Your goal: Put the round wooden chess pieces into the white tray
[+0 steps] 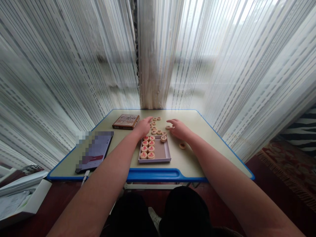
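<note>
**Both your hands reach over the loose game discs beyond the tray**

In the head view, your left hand [143,127] is past the far left corner of the shallow tray [168,150], beside the cluster of loose discs [159,132]. Its fingers point forward, but you cannot tell how wide that grip is or whether it has hold of anything. Your right hand [179,129] has its grip partly open, fingers parted, with a single disc [168,127] at the fingertips; whether they touch it is unclear.

In front of you on the table [184,161], the tray carries red-marked discs [151,155] in two columns along its left side, plus one separate disc [163,139] at the far right. Another disc [182,145] lies near your right forearm. Left of your hands are a flat box [126,120] and a tablet [96,152].
</note>
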### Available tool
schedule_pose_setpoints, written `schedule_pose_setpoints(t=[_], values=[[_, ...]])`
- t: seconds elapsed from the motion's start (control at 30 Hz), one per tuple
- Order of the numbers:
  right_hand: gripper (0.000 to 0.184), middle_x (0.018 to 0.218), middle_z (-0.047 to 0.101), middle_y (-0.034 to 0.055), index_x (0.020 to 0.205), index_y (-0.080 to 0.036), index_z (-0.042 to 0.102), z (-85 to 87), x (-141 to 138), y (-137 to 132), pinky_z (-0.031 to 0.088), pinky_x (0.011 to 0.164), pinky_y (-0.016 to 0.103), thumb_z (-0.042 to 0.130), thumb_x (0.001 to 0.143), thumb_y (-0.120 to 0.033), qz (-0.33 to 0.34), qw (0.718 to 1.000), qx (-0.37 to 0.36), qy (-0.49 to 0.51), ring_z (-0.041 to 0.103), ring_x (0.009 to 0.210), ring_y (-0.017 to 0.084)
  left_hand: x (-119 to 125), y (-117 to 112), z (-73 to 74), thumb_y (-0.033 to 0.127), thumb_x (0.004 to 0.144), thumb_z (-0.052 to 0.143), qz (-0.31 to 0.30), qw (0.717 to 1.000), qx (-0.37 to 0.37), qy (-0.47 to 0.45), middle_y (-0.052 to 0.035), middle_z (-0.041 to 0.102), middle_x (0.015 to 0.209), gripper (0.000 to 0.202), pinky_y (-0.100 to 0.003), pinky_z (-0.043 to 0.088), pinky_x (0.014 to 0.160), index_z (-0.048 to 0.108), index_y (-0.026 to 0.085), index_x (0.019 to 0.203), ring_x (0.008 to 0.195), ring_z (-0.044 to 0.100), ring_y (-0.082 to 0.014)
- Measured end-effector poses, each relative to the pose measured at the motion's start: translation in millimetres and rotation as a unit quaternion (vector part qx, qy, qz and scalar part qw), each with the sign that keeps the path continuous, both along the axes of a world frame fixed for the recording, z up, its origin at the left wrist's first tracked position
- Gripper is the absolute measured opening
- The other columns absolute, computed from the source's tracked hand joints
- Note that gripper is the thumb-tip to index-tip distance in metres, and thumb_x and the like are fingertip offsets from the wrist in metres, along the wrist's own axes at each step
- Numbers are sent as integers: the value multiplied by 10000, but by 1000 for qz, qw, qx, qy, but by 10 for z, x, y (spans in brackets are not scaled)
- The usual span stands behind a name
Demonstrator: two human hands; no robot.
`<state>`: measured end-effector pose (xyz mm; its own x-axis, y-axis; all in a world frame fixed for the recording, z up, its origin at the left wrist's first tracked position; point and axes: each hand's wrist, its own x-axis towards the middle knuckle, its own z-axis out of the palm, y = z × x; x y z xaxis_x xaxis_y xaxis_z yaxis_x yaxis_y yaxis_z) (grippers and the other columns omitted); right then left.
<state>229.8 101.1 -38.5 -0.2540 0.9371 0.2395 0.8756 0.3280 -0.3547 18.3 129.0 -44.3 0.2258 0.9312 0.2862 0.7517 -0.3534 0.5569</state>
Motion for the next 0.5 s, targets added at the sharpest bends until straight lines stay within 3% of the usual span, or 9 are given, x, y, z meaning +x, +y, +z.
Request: schedule_pose_setpoints(t=[0.07, 0.17, 0.27, 0.37, 0.5], values=[[474, 1284, 501, 125, 1270, -178, 516, -26, -4, 9, 457, 851, 287, 549, 799, -135, -3, 999, -3, 33, 594, 922, 161, 4, -8, 49, 121, 806, 367, 17, 1000, 12, 15, -95, 615, 1223, 488, -330, 424, 959, 540, 160, 1261, 1124, 560, -204], [420, 1241, 509, 128, 1222, -177, 554, -46, -11, 21, 459, 850, 291, 568, 803, -149, -3, 999, -13, 47, 594, 896, 152, -18, 44, 76, 160, 834, 374, 31, 998, 25, 49, -100, 569, 1284, 450, -331, 370, 1015, 548, 152, 1250, 1192, 508, -211], [347, 1185, 537, 117, 1154, -173, 598, -43, -13, 23, 453, 857, 293, 557, 811, -137, 1, 999, -11, 39, 593, 888, 147, -66, 148, 36, 303, 877, 380, -15, 998, -20, 58, -88, 506, 1354, 420, -344, 305, 1064, 547, 172, 1239, 1277, 421, -210], [282, 1140, 567, 101, 1081, -169, 639, -28, -8, 12, 449, 853, 280, 532, 824, -125, 13, 1000, -11, 25, 596, 877, 141, -118, 231, -15, 387, 901, 322, -51, 996, -72, 27, -97, 531, 1328, 432, -325, 318, 1052, 601, 180, 1158, 1247, 459, -198], [251, 1080, 614, 89, 1023, -168, 669, -10, -12, -8, 450, 852, 271, 510, 835, -120, 27, 1000, -12, 5, 605, 900, 152, -171, 261, -50, 318, 877, 368, -23, 999, -22, 18, -123, 616, 1201, 387, -360, 384, 993, 629, 167, 1120, 1123, 548, -227]])
